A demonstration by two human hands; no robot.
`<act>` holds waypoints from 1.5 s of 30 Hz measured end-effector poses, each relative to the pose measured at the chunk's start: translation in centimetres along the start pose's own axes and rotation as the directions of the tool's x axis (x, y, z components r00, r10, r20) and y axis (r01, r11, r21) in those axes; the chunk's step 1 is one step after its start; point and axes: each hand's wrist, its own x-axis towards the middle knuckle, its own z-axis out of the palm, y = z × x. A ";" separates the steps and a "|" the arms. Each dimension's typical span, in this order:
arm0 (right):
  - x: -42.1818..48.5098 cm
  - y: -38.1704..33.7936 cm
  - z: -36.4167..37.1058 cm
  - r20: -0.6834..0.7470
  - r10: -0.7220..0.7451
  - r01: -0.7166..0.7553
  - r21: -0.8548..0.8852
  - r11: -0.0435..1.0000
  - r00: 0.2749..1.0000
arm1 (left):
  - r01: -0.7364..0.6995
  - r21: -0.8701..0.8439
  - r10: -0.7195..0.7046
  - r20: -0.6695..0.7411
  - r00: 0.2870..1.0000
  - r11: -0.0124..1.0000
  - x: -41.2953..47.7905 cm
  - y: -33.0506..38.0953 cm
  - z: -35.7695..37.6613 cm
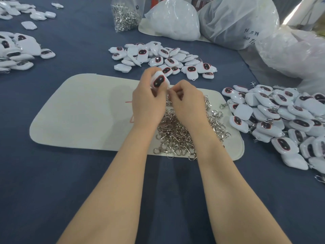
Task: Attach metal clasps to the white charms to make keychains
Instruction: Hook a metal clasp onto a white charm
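At far left, heaps of white charms on the blue tabletop. Next, a cream mat, flat on the tabletop. Farther back, a clear bag of clasps, upright. Above the mat, left grip clamped round one held charm, dark face toward the camera. Behind it, a middle heap of charms. Just beside the left grip, right grip pinched together on a metal clasp at the held charm's lower edge. Under both grips, loose clasps piled on the mat. At right, large plastic bags at the back and, nearer, a heap of finished charms, many with clasps on.
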 end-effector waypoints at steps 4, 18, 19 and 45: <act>0.0 0.2 0.0 0.018 0.010 -0.009 -0.063 0.998 1.000 | -0.157 0.180 0.142 0.090 0.986 0.971 -0.4 -0.2 0.3; -0.1 -0.4 -0.2 0.037 0.019 -0.033 0.428 0.903 0.999 | 0.666 -0.676 -0.631 0.376 0.679 0.314 1.2 0.3 -0.5; -0.1 -0.5 -0.2 0.036 0.016 -0.030 0.438 0.898 0.999 | 0.676 -0.679 -0.633 0.397 0.665 0.286 1.2 0.3 -0.6; 0.2 0.3 -0.2 0.045 0.089 -0.097 0.226 0.969 0.995 | -0.047 -0.034 0.046 -0.029 0.999 0.998 0.0 0.0 0.4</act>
